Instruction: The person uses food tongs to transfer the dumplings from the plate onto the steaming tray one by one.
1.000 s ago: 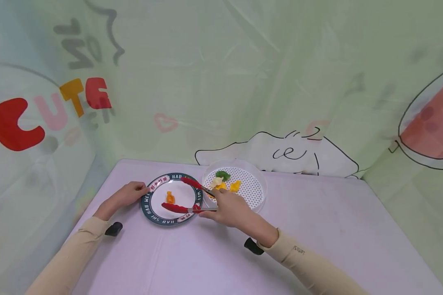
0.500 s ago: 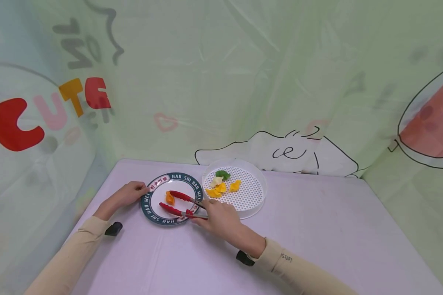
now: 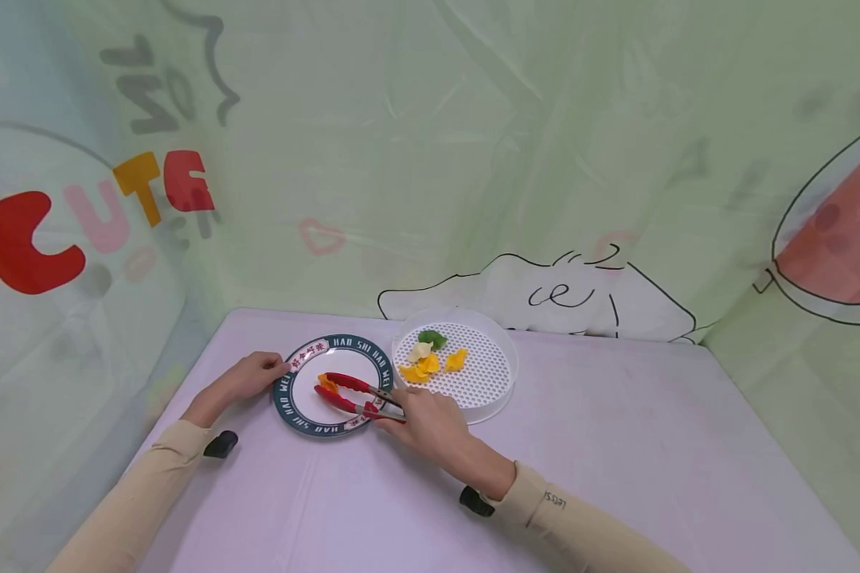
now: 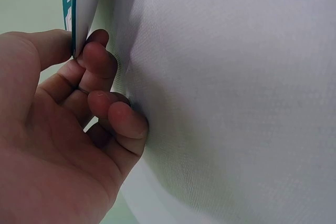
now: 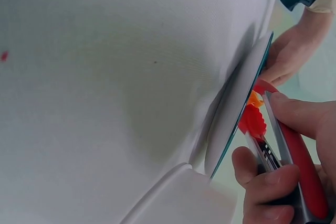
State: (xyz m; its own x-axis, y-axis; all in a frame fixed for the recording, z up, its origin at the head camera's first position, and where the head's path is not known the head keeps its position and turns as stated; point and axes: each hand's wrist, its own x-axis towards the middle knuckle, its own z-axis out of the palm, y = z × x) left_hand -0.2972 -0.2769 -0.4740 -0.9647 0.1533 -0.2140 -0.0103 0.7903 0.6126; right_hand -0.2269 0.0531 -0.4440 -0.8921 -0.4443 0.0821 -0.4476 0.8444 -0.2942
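My left hand (image 3: pixel 258 374) pinches the left rim of a white plate (image 3: pixel 304 402) with a dark green lettered border. In the left wrist view, thumb and fingers close on the plate's edge (image 4: pixel 69 3). My right hand (image 3: pixel 430 418) grips red-tipped metal tongs (image 3: pixel 349 382), which reach over the plate. Between the tong tips sits a small orange dumpling-like piece (image 3: pixel 326 383), partly covered by them. The right wrist view shows thumb and fingers round the tong handles (image 5: pixel 302 169), with the orange piece (image 5: pixel 255 99) between the red tips.
Right behind the plate stands a round white perforated tray (image 3: pixel 483 370) with a raised rim. It holds a green piece (image 3: pixel 432 340), a whitish piece (image 3: pixel 420 352) and several yellow pieces (image 3: pixel 455 360). Printed cloth walls (image 3: pixel 430 159) enclose the pale table (image 3: pixel 580 446).
The tongs moved left and down over the plate, then their tips drew together around the orange piece, which has tilted slightly. The left hand and plate stayed put.
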